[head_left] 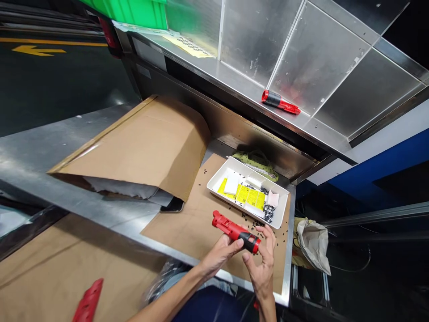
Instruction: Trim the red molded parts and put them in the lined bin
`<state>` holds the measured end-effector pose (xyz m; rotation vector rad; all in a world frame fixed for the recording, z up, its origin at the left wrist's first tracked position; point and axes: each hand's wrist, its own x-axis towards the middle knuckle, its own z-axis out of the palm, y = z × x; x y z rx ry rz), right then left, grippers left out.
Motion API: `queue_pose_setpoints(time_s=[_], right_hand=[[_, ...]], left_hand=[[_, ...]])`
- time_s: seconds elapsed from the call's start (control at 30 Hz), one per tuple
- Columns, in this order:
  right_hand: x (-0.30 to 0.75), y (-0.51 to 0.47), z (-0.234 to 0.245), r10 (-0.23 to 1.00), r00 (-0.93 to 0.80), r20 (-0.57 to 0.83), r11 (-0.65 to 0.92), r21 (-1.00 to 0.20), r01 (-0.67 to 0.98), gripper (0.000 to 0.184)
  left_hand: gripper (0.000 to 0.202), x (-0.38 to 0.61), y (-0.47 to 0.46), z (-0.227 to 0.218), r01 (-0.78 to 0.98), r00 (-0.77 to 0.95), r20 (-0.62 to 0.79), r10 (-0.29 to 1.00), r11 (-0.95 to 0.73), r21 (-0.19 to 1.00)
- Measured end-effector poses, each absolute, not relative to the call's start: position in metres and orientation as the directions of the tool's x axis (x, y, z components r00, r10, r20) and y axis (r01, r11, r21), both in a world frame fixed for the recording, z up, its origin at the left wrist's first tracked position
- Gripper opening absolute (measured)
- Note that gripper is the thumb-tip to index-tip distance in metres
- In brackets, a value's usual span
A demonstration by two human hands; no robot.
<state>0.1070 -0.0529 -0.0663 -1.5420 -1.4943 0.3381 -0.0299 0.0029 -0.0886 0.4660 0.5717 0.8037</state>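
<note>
My left hand [221, 255] grips a red and black power tool body [234, 231], which has a ribbed black grip and a red head. My right hand [261, 264] stands open with its fingers apart, right beside the black end of the tool. I cannot tell if its fingertips touch it. Small black screws [250, 215] lie scattered on the brown paper sheet [201, 228] beneath my hands. A white tray [221, 172] sits just beyond them, holding yellow labels [243, 194], white pads and a heap of dark metal parts [269, 211].
A finished-looking red and black tool [280, 102] lies on the steel shelf [234, 71] above. A red plastic shell [89, 300] lies at lower left. A folded cardboard sheet [134, 143] covers the steel table's left side, and a crumpled bag [313, 243] sits beyond the right edge.
</note>
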Motion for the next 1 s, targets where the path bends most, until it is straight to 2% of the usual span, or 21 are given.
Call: queue_pose_setpoints(time_s=[0.1, 0.2, 0.33, 0.4, 0.47, 0.53, 0.63, 0.7, 0.77, 0.9, 1.0], right_hand=[[0.111, -0.054, -0.063, 0.885, 0.108, 0.453, 0.249, -0.655, 0.713, 0.041], [0.108, -0.058, -0.063, 0.872, 0.083, 0.482, 0.28, -0.631, 0.723, 0.044], [0.107, -0.067, -0.073, 0.815, 0.295, 0.498, 0.253, -0.765, 0.593, 0.047], [0.113, -0.069, -0.082, 0.772, 0.468, 0.431, 0.167, -0.847, 0.504, 0.04], [0.126, -0.068, -0.093, 0.759, 0.567, 0.32, 0.021, -0.883, 0.469, 0.034], [0.143, -0.063, -0.105, 0.795, 0.567, 0.215, -0.12, -0.861, 0.494, 0.036], [0.164, -0.052, -0.125, 0.883, 0.459, 0.1, -0.198, -0.808, 0.556, 0.034], [0.169, -0.044, -0.137, 0.924, 0.381, 0.032, -0.214, -0.782, 0.586, 0.027], [0.165, -0.035, -0.146, 0.95, 0.313, -0.024, -0.224, -0.749, 0.623, 0.019], [0.144, -0.018, -0.162, 0.953, 0.285, -0.1, -0.273, -0.693, 0.668, 0.017], [0.136, -0.009, -0.172, 0.932, 0.334, -0.143, -0.335, -0.695, 0.637, 0.011]], left_hand=[[0.053, -0.035, 0.005, -0.091, -0.547, 0.593, -0.271, 0.758, 0.626, 0.556], [0.053, -0.037, 0.008, -0.092, -0.567, 0.604, -0.224, 0.765, 0.61, 0.554], [0.073, -0.04, 0.013, -0.085, -0.56, 0.618, -0.152, 0.772, 0.567, 0.604], [0.082, -0.043, 0.015, -0.082, -0.543, 0.619, -0.124, 0.776, 0.536, 0.646], [0.084, -0.049, 0.02, -0.08, -0.515, 0.602, -0.097, 0.793, 0.477, 0.712], [0.077, -0.055, 0.03, -0.078, -0.431, 0.56, -0.071, 0.825, 0.364, 0.826], [0.05, -0.062, 0.052, -0.07, -0.115, 0.473, 0.032, 0.881, 0.026, 0.993], [0.037, -0.063, 0.068, -0.061, 0.098, 0.46, 0.133, 0.878, -0.2, 0.975], [0.037, -0.062, 0.079, -0.05, 0.178, 0.477, 0.189, 0.858, -0.305, 0.936], [0.054, -0.066, 0.085, -0.034, 0.185, 0.48, 0.185, 0.858, -0.305, 0.934], [0.064, -0.074, 0.079, -0.031, 0.038, 0.442, 0.082, 0.893, -0.11, 0.993]])
